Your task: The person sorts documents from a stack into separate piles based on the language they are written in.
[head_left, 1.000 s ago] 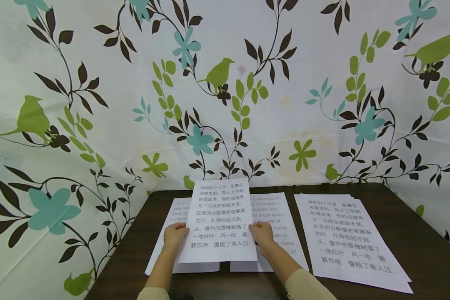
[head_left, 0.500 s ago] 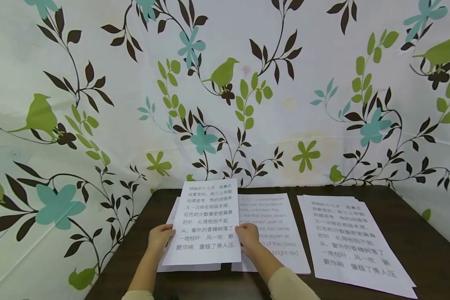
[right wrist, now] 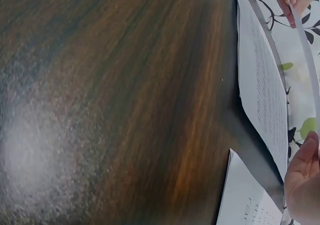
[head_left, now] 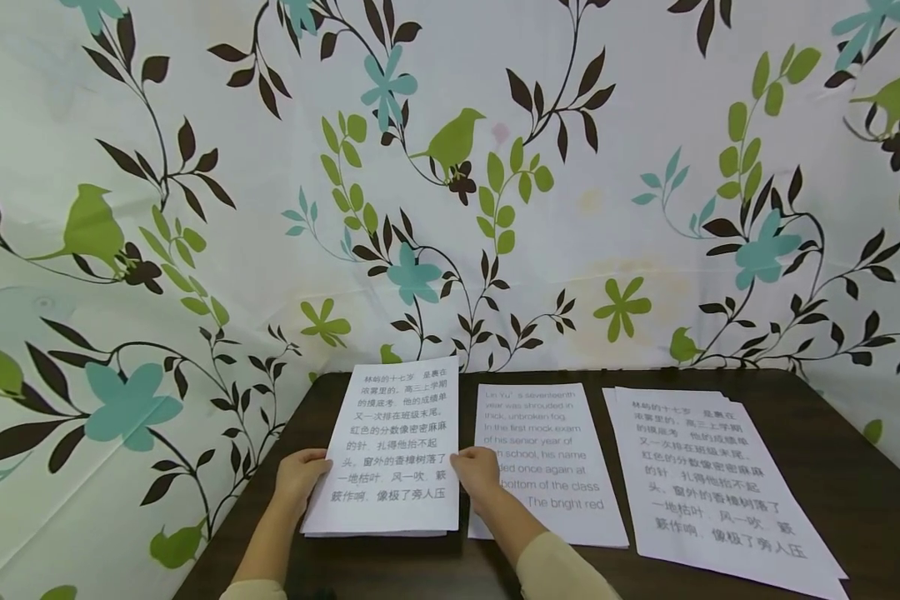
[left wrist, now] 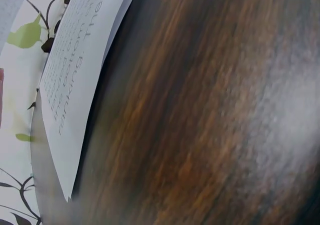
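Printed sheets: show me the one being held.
The leftmost Chinese sheet, gripped by the left hand and right hand; the middle English sheet and rightmost Chinese sheets lie on the table.

One printed sheet (head_left: 393,437) is being held by two hands (head_left: 298,479) (head_left: 480,475), three paper piles (right wrist: 262,80) (head_left: 543,458) (head_left: 708,479) are being carried by one bench (head_left: 390,573), and one patterned backdrop (head_left: 555,200) is being shown behind it.

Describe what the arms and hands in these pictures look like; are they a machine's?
No, they are a person's. The left hand and right hand are human and ungloved. The left sleeve and right sleeve are plain, light beige cloth, ending short of the wrists. No cables or printed markings show on them in the head view.
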Motion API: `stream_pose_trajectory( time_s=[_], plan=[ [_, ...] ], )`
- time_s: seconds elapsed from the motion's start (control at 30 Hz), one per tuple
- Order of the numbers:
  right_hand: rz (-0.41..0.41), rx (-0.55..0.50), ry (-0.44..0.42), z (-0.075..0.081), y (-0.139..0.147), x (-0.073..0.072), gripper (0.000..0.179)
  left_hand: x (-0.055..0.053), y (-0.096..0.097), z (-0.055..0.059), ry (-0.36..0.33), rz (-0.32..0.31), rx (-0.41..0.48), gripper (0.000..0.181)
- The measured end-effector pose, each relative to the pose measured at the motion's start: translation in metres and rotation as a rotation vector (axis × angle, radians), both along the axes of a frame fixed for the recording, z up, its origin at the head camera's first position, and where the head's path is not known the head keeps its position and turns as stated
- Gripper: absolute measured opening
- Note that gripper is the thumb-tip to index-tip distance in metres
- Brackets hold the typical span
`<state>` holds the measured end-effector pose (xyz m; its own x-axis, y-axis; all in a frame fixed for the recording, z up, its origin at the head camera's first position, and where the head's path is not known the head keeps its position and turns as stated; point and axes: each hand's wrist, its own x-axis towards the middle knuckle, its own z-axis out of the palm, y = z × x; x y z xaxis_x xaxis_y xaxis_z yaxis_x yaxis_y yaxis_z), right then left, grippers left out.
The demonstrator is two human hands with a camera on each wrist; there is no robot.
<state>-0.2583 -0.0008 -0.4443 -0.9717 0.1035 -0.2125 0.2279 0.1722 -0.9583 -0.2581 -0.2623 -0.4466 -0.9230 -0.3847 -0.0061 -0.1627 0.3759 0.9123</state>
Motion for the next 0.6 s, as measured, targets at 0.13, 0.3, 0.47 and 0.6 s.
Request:
stream_pose_trajectory(
  time_s=[0.13, 0.3, 0.47, 0.6],
  plan=[
    [0.013, -0.022, 0.024, -0.001, -0.004, 0.000, 0.015, 0.000, -0.004, -0.001, -0.012, 0.011, 0.004, 0.027],
    [0.016, -0.035, 0.028, -0.004, -0.007, 0.002, 0.017, 0.000, -0.006, -0.005, -0.026, 0.026, -0.011, 0.027],
    [0.028, -0.043, 0.027, -0.008, -0.008, 0.002, 0.021, -0.001, -0.007, -0.011, -0.038, 0.033, -0.012, 0.027],
    [0.048, -0.072, 0.030, -0.009, -0.009, 0.002, 0.020, 0.000, -0.008, -0.013, -0.042, 0.034, -0.022, 0.027]
  ],
)
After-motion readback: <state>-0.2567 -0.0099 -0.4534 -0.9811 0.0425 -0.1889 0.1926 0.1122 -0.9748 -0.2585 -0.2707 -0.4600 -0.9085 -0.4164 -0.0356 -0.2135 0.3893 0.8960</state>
